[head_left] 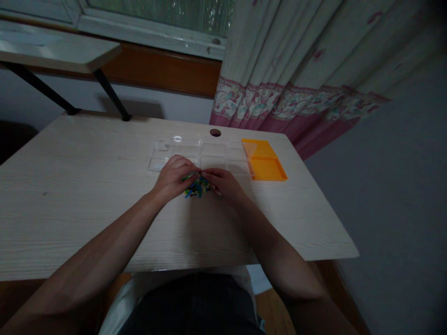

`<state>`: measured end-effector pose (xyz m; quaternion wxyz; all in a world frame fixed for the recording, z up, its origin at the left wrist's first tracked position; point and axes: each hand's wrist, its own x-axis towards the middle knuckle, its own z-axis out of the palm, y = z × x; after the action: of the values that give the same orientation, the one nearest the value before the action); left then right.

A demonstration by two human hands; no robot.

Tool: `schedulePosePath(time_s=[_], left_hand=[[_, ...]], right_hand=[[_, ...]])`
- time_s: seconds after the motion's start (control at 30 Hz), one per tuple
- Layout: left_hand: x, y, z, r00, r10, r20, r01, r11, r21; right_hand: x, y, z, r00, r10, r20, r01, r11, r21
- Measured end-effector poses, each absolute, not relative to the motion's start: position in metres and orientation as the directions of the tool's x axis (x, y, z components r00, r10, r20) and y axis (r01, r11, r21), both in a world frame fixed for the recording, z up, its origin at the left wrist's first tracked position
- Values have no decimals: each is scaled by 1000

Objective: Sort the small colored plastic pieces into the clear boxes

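Note:
My left hand (175, 177) and my right hand (223, 182) meet fingertip to fingertip over a small pile of coloured pieces (198, 188). Blue, green, yellow and dark pieces show in the pile, too small to name. Both hands are closed in a pinch. What sits between the fingertips is tiny and dark, and I cannot make out its kind. Just behind the hands lies a clear plastic box with compartments (213, 150), partly covered by my left hand. An orange tray (268, 168) adjoins its right end.
The pale wooden desk (87, 204) has a round cable hole (215, 133) near its back edge. At the back left, a raised shelf (63, 49) stands on black legs. A patterned curtain (272, 102) hangs behind the desk, with a wall on the right.

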<state>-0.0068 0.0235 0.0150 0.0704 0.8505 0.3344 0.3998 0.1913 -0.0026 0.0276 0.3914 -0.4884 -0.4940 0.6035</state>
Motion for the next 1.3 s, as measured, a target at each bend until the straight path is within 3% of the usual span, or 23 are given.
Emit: schedulePosePath(time_s=[0.4, 1.3], left_hand=[[-8, 24, 14, 469, 616, 633, 506, -775, 379], [-8, 24, 16, 471, 556, 685, 488, -811, 323]], right_hand=[[189, -4, 34, -223, 942, -250, -15, -259, -966], [189, -4, 29, -201, 955, -216, 33, -214, -976]])
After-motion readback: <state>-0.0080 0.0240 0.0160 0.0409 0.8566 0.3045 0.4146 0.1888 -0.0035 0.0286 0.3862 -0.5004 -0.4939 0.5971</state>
